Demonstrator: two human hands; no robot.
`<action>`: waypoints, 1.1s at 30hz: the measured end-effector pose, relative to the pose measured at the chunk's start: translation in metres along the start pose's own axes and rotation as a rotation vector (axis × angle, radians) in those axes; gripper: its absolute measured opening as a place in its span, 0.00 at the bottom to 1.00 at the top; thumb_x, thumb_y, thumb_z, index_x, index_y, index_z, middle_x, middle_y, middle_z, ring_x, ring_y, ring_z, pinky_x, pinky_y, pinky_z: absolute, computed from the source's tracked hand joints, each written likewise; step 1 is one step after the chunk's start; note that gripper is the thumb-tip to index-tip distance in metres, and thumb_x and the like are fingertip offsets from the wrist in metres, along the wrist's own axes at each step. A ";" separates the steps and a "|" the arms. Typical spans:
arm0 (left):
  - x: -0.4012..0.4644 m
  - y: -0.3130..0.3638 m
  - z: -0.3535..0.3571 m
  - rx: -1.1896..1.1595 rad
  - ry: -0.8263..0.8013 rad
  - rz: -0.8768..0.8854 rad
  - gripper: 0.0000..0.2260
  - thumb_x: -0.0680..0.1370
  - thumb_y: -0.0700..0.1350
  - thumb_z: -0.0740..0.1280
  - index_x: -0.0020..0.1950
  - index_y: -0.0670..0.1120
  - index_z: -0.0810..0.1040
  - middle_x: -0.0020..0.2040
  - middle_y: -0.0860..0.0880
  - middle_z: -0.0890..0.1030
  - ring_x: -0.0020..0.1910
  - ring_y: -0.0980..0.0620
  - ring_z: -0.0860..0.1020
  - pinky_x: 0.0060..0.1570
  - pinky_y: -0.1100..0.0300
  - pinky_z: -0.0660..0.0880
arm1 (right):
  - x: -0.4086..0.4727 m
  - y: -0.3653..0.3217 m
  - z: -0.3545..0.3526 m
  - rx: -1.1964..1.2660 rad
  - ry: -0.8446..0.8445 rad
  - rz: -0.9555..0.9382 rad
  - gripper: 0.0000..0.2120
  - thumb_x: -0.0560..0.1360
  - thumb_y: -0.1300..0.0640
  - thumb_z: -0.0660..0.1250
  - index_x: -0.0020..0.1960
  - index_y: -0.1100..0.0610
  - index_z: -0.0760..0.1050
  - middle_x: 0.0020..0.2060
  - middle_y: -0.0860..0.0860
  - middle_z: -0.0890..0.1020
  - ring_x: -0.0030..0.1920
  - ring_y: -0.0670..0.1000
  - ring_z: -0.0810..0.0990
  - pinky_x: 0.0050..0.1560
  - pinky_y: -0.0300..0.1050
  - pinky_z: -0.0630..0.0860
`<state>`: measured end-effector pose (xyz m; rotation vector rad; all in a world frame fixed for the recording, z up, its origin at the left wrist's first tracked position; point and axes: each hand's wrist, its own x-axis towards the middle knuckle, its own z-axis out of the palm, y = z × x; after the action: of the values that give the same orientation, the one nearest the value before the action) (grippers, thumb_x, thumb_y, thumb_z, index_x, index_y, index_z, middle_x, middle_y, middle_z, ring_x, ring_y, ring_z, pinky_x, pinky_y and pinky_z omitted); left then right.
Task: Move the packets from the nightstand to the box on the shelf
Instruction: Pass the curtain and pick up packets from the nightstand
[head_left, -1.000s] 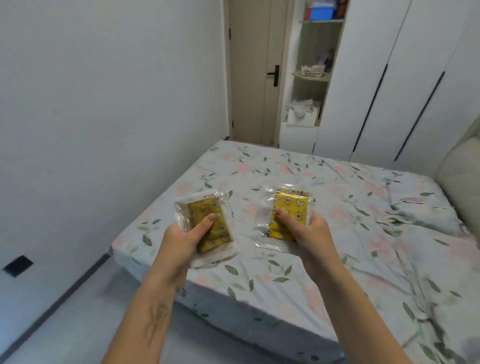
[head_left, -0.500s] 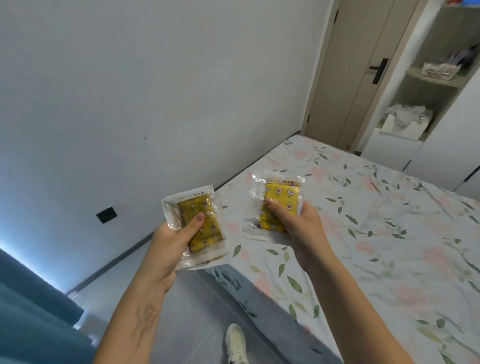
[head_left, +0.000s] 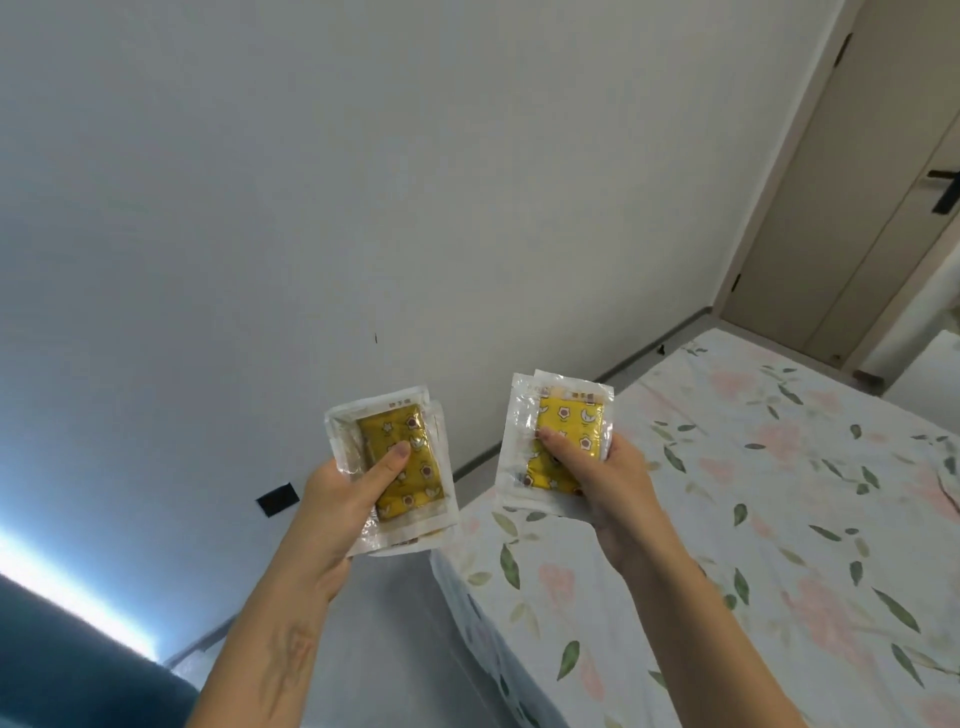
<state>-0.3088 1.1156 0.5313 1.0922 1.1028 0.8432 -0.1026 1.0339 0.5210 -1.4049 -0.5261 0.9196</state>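
While fingertips hide behind them, left hand (head_left: 332, 499) and right hand (head_left: 618, 488) each gripping stacked packets (head_left: 400, 467)

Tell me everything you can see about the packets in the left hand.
The packets in the left hand are clear, crinkly plastic pouches with yellow patterned inserts bearing small star and moon shapes. Offset edges suggest a small stack. The left hand holds them upright in the air, thumb pressed on the front, fingers behind.
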 end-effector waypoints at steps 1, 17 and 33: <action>0.016 0.006 0.000 0.000 0.006 -0.002 0.12 0.69 0.49 0.73 0.50 0.47 0.82 0.46 0.47 0.86 0.50 0.46 0.83 0.59 0.44 0.76 | 0.018 -0.004 0.008 -0.010 -0.001 0.001 0.09 0.74 0.54 0.72 0.54 0.54 0.80 0.44 0.50 0.87 0.44 0.53 0.86 0.50 0.55 0.82; 0.295 0.068 -0.003 0.083 -0.170 -0.077 0.11 0.72 0.47 0.71 0.53 0.46 0.82 0.46 0.48 0.86 0.49 0.48 0.84 0.54 0.50 0.78 | 0.261 -0.038 0.112 -0.011 0.112 -0.051 0.04 0.74 0.56 0.72 0.47 0.49 0.80 0.38 0.43 0.86 0.37 0.41 0.85 0.33 0.32 0.77; 0.535 0.156 0.042 0.196 -0.543 -0.033 0.09 0.75 0.46 0.70 0.53 0.47 0.82 0.46 0.49 0.86 0.47 0.52 0.85 0.49 0.57 0.79 | 0.447 -0.077 0.174 0.112 0.463 -0.129 0.05 0.73 0.58 0.73 0.48 0.52 0.80 0.40 0.46 0.87 0.39 0.46 0.86 0.41 0.41 0.78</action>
<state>-0.1290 1.6447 0.5456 1.3612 0.7490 0.3759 0.0321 1.5011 0.5290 -1.4068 -0.2082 0.4880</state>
